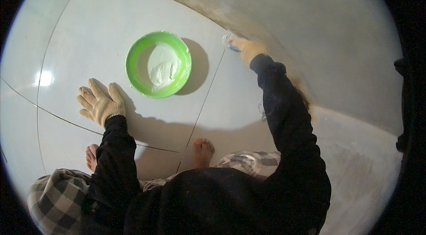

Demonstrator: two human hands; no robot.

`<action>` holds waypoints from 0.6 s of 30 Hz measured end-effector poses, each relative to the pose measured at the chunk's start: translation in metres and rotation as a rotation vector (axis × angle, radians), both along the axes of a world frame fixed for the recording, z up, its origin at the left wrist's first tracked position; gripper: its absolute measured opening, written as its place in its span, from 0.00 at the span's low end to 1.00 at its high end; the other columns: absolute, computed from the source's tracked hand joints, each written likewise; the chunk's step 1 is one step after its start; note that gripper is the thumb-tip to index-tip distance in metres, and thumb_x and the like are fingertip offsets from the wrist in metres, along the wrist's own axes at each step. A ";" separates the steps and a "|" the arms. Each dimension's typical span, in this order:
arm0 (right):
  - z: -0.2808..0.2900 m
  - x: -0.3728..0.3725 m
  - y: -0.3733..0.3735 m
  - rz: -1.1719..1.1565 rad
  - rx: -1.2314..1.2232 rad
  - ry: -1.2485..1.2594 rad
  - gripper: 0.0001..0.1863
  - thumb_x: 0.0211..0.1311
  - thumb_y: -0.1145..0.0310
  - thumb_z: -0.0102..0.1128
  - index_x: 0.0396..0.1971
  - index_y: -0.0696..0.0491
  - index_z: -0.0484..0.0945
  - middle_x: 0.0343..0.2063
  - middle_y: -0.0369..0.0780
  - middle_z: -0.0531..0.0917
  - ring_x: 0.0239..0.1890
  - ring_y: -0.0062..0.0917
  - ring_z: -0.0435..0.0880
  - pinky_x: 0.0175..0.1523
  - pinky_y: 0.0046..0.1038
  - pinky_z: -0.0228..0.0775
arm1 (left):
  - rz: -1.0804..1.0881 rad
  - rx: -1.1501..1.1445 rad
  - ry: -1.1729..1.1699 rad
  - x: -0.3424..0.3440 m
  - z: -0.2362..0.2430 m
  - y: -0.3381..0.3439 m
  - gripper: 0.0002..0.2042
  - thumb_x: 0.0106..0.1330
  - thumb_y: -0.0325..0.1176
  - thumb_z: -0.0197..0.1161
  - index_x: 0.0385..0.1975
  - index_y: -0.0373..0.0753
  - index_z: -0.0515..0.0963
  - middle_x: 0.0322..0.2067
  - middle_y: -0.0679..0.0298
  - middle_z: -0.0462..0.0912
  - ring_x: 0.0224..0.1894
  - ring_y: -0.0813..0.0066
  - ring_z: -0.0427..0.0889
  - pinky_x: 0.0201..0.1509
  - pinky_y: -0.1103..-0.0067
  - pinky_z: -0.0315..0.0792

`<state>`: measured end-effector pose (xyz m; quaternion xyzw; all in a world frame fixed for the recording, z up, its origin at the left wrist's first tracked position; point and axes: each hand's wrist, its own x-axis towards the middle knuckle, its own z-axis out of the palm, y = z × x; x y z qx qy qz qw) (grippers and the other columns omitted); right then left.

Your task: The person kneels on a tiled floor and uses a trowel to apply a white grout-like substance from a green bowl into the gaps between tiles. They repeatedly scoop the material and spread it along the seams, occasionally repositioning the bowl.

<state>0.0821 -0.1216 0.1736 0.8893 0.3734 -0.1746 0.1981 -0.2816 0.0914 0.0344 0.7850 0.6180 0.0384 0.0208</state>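
My left hand point(101, 104), in a cream knitted glove, rests on the white floor tiles with its fingers spread and nothing in it. My right hand point(249, 50), gloved alike, is closed on a small tool with a blue part point(233, 48); its shape is mostly hidden by the fingers. That tool is at the foot of the wall, by the top end of a tile joint, where a whitish smear point(226, 39) shows. Between my hands stands a green bowl point(132, 64) with white paste point(163, 69) inside and on its rim.
A grey wall point(319, 26) curves along the far and right side, with a rough brownish strip at its base. Dark joints cross the floor tiles point(111, 8). A small clear or whitish scrap point(262, 111) lies beside my right forearm. My bare feet are near the lower edge.
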 end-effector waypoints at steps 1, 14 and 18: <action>-0.003 -0.006 -0.007 0.054 0.048 0.023 0.25 0.64 0.75 0.48 0.59 0.37 0.73 0.54 0.40 0.79 0.54 0.40 0.78 0.58 0.37 0.70 | 0.003 -0.025 -0.004 0.000 -0.001 0.000 0.35 0.68 0.59 0.44 0.72 0.50 0.54 0.72 0.49 0.51 0.74 0.47 0.46 0.74 0.49 0.39; -0.025 0.026 0.013 -0.086 0.198 -0.048 0.27 0.62 0.65 0.56 0.63 0.39 0.68 0.52 0.46 0.80 0.53 0.44 0.78 0.56 0.41 0.70 | 0.021 -0.053 0.006 0.003 0.006 0.000 0.35 0.67 0.58 0.47 0.72 0.50 0.54 0.72 0.49 0.51 0.74 0.48 0.45 0.74 0.49 0.38; -0.018 0.021 0.025 0.033 -0.030 -0.012 0.26 0.61 0.65 0.57 0.62 0.39 0.70 0.52 0.46 0.80 0.52 0.43 0.79 0.56 0.40 0.70 | 0.018 -0.037 0.001 0.001 0.001 0.001 0.35 0.67 0.58 0.47 0.72 0.51 0.54 0.72 0.50 0.50 0.75 0.48 0.45 0.74 0.49 0.38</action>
